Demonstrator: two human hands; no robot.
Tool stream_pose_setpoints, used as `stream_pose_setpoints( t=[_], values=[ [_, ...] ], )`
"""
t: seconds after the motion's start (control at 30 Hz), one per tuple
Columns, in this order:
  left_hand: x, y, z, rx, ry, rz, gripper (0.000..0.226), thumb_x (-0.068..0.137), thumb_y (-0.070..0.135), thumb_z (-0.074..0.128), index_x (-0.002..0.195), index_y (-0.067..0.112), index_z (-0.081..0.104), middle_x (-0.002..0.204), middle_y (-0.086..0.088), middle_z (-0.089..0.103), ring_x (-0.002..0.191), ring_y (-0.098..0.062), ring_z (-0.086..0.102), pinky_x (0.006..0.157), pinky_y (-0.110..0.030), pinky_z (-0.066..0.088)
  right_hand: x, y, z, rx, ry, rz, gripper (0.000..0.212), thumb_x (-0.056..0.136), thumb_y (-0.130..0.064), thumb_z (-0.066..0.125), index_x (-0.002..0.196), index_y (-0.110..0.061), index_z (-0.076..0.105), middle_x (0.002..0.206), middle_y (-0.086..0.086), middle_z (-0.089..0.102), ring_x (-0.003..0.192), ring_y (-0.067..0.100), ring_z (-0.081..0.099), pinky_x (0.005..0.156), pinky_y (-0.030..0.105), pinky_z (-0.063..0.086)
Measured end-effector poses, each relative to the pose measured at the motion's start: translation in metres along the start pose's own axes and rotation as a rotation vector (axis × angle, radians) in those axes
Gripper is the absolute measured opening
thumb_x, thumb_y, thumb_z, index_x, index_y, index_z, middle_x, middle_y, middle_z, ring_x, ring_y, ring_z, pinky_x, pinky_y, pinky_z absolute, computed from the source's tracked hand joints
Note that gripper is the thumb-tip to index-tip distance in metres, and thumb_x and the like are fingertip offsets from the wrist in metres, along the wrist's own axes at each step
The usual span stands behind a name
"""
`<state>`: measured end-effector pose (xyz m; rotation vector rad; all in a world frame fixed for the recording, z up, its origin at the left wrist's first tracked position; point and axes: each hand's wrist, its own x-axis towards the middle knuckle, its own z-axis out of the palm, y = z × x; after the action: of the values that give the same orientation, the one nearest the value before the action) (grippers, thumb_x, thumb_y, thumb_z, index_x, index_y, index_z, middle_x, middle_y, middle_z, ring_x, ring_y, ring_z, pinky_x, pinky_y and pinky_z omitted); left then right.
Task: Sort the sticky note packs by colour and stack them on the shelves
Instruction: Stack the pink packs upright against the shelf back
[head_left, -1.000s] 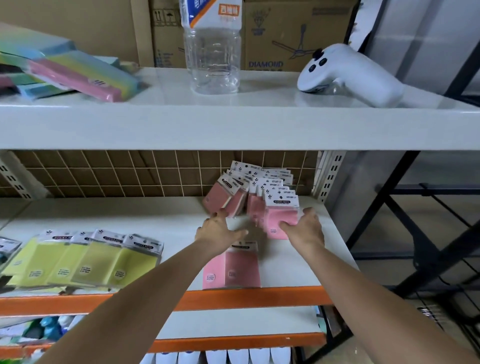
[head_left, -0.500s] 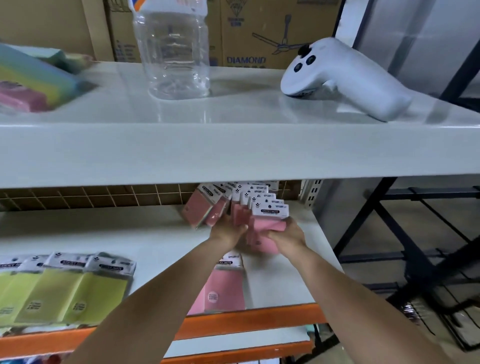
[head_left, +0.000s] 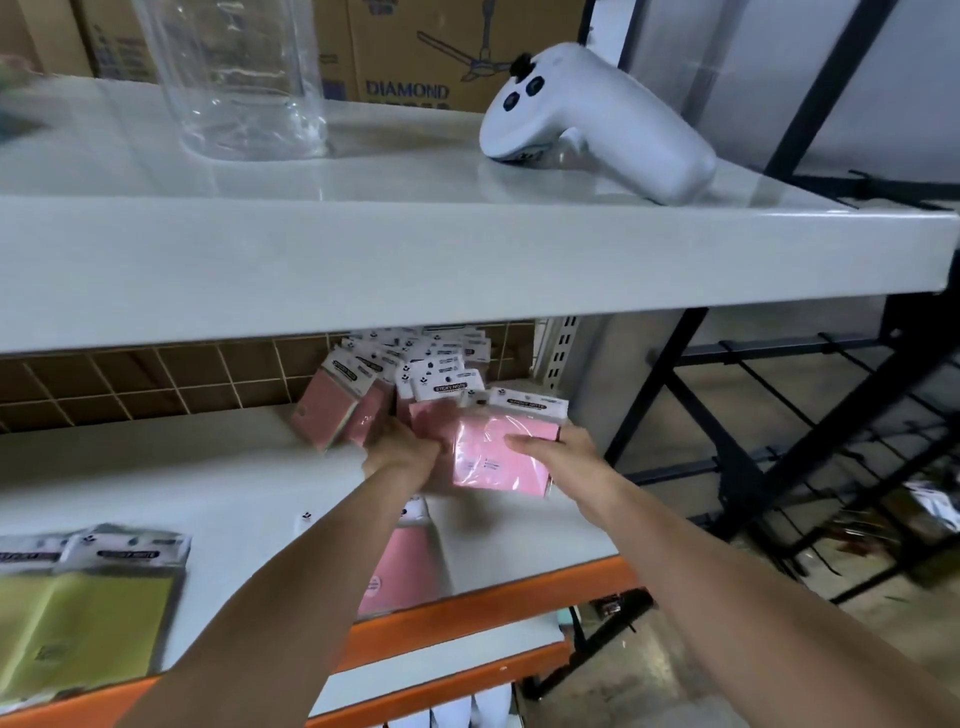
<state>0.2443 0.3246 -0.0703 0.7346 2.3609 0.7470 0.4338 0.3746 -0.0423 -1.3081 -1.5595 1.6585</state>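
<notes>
Both hands worked a white, orange-edged shelf (head_left: 156, 483): the right hand (head_left: 563, 452) pinched a pink pack (head_left: 493, 457); the left hand's (head_left: 402, 449) curled fingers gripped the leaning pink row (head_left: 415, 395), beneath a controller (head_left: 587, 124).

Head view — down, close on shelf (head_left: 260, 483)

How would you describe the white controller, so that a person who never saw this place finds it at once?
Look at the grey top shelf, the upper of the shelves in view. Near its right end, right of the clear plastic bottle, lies the white controller. It alone is solid white and curved, with dark round buttons and a small black stick.
</notes>
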Motion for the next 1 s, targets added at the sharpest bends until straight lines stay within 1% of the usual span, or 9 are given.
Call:
stream_pose_setpoints(
  t=[0.1, 0.23, 0.33, 0.43, 0.67, 0.8, 0.87, 0.93, 1.0],
  values=[
    [-0.006, 0.002, 0.006, 0.025, 0.0, 0.016, 0.057, 0.087, 0.035, 0.06, 0.136, 0.014, 0.041, 0.124, -0.012, 0.057, 0.116, -0.03, 0.056, 0.1, -0.043, 0.045, -0.01, 0.005, -0.004, -0.045, -0.036, 0.026, 0.027, 0.08, -0.02, 0.077, 0.106, -0.016, 0.07, 0.092, -0.006, 0.075, 0.083, 0.009, 0.07, 0.068, 0.019, 0.051],
    [-0.014, 0.003, 0.007, 0.055, 0.006, 0.059, 0.071, 0.085, 0.07, 0.041, 0.131, 0.015, 0.043, 0.118, -0.012, 0.061, 0.11, -0.03, 0.06, 0.094, -0.043, 0.049, -0.019, 0.014, -0.003, -0.056, -0.059, 0.049, 0.028, 0.078, -0.025, 0.08, 0.104, -0.02, 0.07, 0.098, -0.005, 0.075, 0.093, 0.014, 0.07, 0.089, 0.031, 0.053],
    [-0.021, 0.002, 0.002, 0.014, 0.032, 0.087, 0.071, 0.09, 0.059, 0.046, 0.138, 0.008, 0.036, 0.127, -0.017, 0.056, 0.113, -0.034, 0.058, 0.093, -0.044, 0.049, -0.025, 0.018, -0.001, -0.057, -0.048, 0.05, 0.029, 0.076, -0.023, 0.08, 0.104, -0.017, 0.071, 0.096, -0.002, 0.075, 0.095, 0.021, 0.071, 0.094, 0.041, 0.053],
    [-0.027, 0.0, -0.002, -0.066, 0.062, 0.119, 0.068, 0.092, 0.04, 0.057, 0.14, 0.001, 0.029, 0.132, -0.022, 0.05, 0.114, -0.037, 0.057, 0.092, -0.042, 0.05, -0.035, 0.017, 0.003, -0.064, -0.058, 0.044, 0.033, 0.079, -0.019, 0.078, 0.11, -0.013, 0.07, 0.098, 0.001, 0.075, 0.094, 0.023, 0.071, 0.091, 0.04, 0.054],
    [-0.039, -0.009, -0.011, -0.108, 0.049, 0.157, 0.038, 0.093, 0.021, 0.058, 0.126, 0.005, 0.051, 0.122, -0.015, 0.062, 0.111, -0.032, 0.059, 0.091, -0.034, 0.047, -0.049, 0.024, 0.008, -0.123, -0.149, 0.111, 0.037, 0.077, -0.031, 0.079, 0.11, -0.02, 0.069, 0.102, -0.005, 0.074, 0.101, 0.019, 0.068, 0.1, 0.038, 0.047],
    [-0.044, -0.014, -0.021, -0.287, 0.095, 0.197, 0.04, 0.092, 0.008, 0.055, 0.131, 0.007, 0.046, 0.118, -0.013, 0.061, 0.094, -0.031, 0.061, 0.069, -0.02, 0.047, -0.049, 0.03, 0.009, -0.123, -0.121, 0.15, 0.041, 0.078, -0.029, 0.078, 0.115, -0.018, 0.065, 0.105, -0.002, 0.072, 0.098, 0.017, 0.066, 0.083, 0.029, 0.051],
    [-0.043, -0.017, -0.028, -0.371, 0.126, 0.183, 0.037, 0.091, 0.009, 0.055, 0.127, 0.005, 0.045, 0.113, -0.015, 0.06, 0.099, -0.034, 0.06, 0.078, -0.032, 0.05, -0.045, 0.035, 0.009, -0.128, -0.116, 0.167, 0.051, 0.074, -0.034, 0.08, 0.12, -0.018, 0.061, 0.111, -0.003, 0.069, 0.102, 0.015, 0.062, 0.081, 0.028, 0.048],
    [-0.043, -0.02, -0.037, -0.421, 0.124, 0.142, 0.033, 0.09, 0.011, 0.057, 0.12, 0.004, 0.047, 0.105, -0.015, 0.059, 0.097, -0.034, 0.06, 0.079, -0.039, 0.049, -0.046, 0.033, 0.012, -0.135, -0.145, 0.203, 0.04, 0.079, -0.029, 0.078, 0.113, -0.018, 0.062, 0.112, -0.001, 0.068, 0.094, 0.01, 0.061, 0.072, 0.022, 0.044],
    [-0.044, -0.025, -0.046, -0.482, 0.103, 0.103, 0.028, 0.088, 0.012, 0.058, 0.113, 0.003, 0.049, 0.103, -0.016, 0.059, 0.086, -0.031, 0.057, 0.072, -0.038, 0.048, -0.047, 0.03, 0.016, -0.124, -0.19, 0.235, 0.017, 0.084, -0.022, 0.073, 0.098, -0.021, 0.062, 0.1, -0.003, 0.068, 0.078, 0.004, 0.057, 0.061, 0.016, 0.042]
  ],
)
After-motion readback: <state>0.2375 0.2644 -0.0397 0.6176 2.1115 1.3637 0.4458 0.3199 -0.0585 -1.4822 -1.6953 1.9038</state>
